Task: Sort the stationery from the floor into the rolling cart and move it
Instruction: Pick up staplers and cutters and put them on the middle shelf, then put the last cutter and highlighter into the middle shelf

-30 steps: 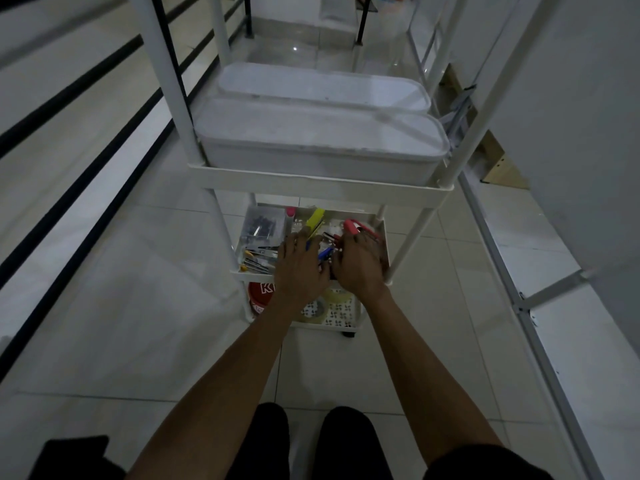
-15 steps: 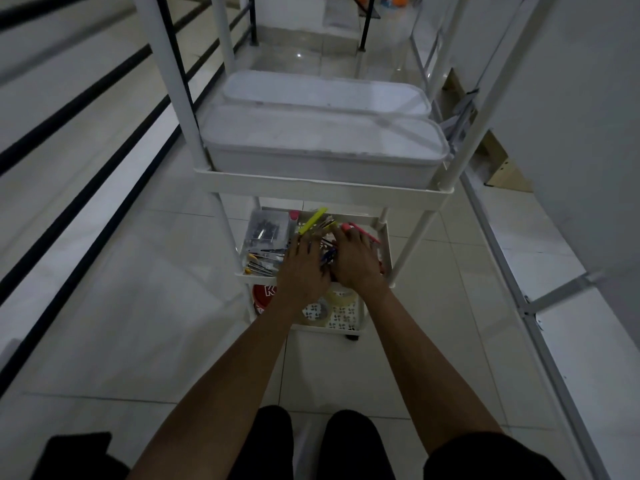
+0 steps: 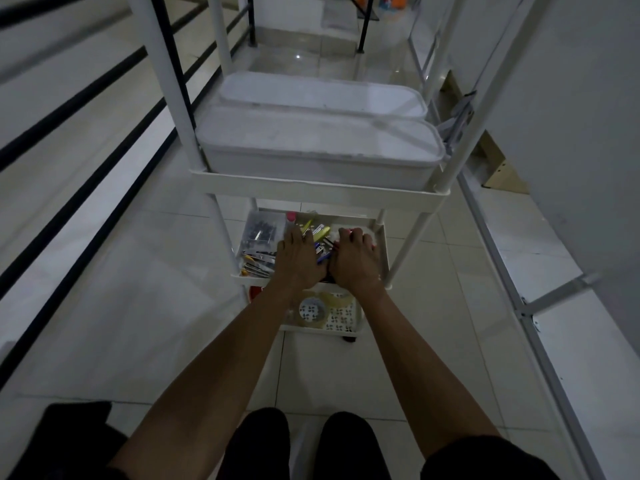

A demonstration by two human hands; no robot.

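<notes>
Stationery (image 3: 317, 237) in the middle shelf of the rolling cart (image 3: 311, 188) is largely hidden under both hands; I make out only yellow, blue and red ends. Left hand (image 3: 298, 259) lies flat, fingers spread over the pile, gripping nothing I can confirm. Right hand (image 3: 353, 261) is curled, knuckles up; whether it holds anything I cannot tell. At 9 o'clock of the hands sits a clear box (image 3: 261, 230) of dark clips. Tape rolls (image 3: 313, 310) on the bottom shelf are partly covered by the wrists. Two lidded white bins (image 3: 318, 147) fill the upper shelf. Floor is glossy white tile (image 3: 138, 306); dim corridor, black railing (image 3: 69, 133) at 10 o'clock.
</notes>
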